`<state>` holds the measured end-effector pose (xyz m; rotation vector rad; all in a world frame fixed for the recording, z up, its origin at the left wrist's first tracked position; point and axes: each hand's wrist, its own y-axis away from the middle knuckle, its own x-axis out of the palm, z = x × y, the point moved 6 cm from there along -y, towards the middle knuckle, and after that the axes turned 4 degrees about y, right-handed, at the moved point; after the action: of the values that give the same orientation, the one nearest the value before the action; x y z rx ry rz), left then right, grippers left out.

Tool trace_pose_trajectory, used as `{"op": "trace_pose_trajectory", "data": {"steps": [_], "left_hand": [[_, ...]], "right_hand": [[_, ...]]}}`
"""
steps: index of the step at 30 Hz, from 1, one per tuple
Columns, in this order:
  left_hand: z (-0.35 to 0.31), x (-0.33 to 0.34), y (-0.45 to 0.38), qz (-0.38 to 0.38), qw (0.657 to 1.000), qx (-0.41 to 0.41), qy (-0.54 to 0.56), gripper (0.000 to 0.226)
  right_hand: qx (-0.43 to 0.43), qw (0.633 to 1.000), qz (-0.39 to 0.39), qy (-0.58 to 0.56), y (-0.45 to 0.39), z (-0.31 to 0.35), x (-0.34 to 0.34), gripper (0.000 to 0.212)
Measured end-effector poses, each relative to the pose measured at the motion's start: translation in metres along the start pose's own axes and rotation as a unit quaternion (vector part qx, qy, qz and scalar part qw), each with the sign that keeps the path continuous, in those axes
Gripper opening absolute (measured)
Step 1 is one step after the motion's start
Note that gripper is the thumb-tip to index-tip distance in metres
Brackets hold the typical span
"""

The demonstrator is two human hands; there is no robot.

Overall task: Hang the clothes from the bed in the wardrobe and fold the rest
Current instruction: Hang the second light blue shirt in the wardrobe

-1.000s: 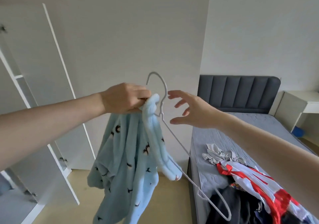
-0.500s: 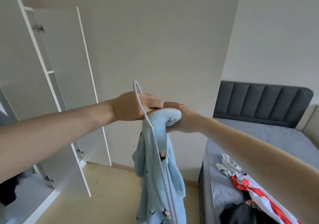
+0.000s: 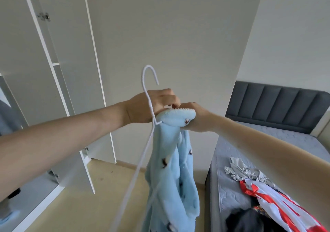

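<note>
Both arms raised in front of the wardrobe. Left hand (image 3: 148,106) fingers curled, gripping the neck of a thin white wire hanger (image 3: 145,138) together with the top edge of a light blue fleece garment (image 3: 171,174). Hanger hook curves up above the knuckles; its wire frame runs down and left past the fabric, seen edge-on, thin and slightly bent. Right hand (image 3: 194,119) touching the left, fingers wrapped round a thick rolled fold of the same fleece, holding it from the far side. Fleece is soft, fuzzy, plush, printed with small dark bird-like motifs; scalloped stitched edge shows on the roll between the hands. Rest of the garment hangs straight down in loose folds, above the floor, just beside the bed edge.

Wardrobe (image 3: 59,81) on the left: white flat panel doors open, metal hinges, white shelf edges inside. Bed (image 3: 230,178) on the right: grey quilted mattress, dark grey padded headboard with vertical channels. On the mattress a crumpled grey cloth (image 3: 239,171), a smooth red-and-white striped garment (image 3: 278,203) and a black garment (image 3: 244,219) piled together. Floor (image 3: 107,187) pale wood-look, walls plain off-white.
</note>
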<state>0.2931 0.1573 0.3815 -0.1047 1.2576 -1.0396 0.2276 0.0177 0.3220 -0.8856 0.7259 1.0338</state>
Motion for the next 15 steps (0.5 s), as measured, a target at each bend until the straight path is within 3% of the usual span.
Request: {"op": "trace_pose_trajectory", "data": {"steps": [2, 3, 4, 6, 9, 11, 12, 15], "left_hand": [[0.013, 0.001, 0.011, 0.007, 0.999, -0.03, 0.007, 0.004], [0.021, 0.003, 0.015, 0.014, 0.997, -0.072, 0.021, 0.005], [0.035, 0.007, 0.027, 0.016, 0.985, -0.165, 0.054, 0.012], [0.062, 0.017, 0.065, 0.065, 0.946, -0.309, 0.077, 0.031], [0.073, 0.039, 0.136, 0.18, 0.888, -0.411, 0.1, 0.029], [0.069, 0.061, 0.181, 0.256, 0.812, -0.488, 0.191, 0.017], [0.061, 0.073, 0.198, 0.273, 0.758, -0.53, 0.265, 0.017], [0.021, 0.107, 0.214, 0.216, 0.582, -0.604, 0.5, 0.046]], "right_hand": [[0.025, 0.996, -0.034, -0.077, 0.006, -0.012, 0.006, 0.012], [0.045, 0.991, -0.059, -0.109, 0.01, -0.021, 0.007, 0.012], [0.067, 0.986, -0.087, -0.128, 0.015, -0.03, 0.007, 0.017], [0.113, 0.973, -0.145, -0.141, 0.026, -0.049, 0.0, 0.021], [0.149, 0.947, -0.221, -0.181, 0.039, -0.073, -0.016, 0.028], [0.173, 0.93, -0.255, -0.199, 0.045, -0.082, -0.023, 0.029], [0.188, 0.921, -0.269, -0.208, 0.048, -0.088, -0.026, 0.026], [0.233, 0.898, -0.289, -0.235, 0.05, -0.096, -0.026, 0.017]]}}
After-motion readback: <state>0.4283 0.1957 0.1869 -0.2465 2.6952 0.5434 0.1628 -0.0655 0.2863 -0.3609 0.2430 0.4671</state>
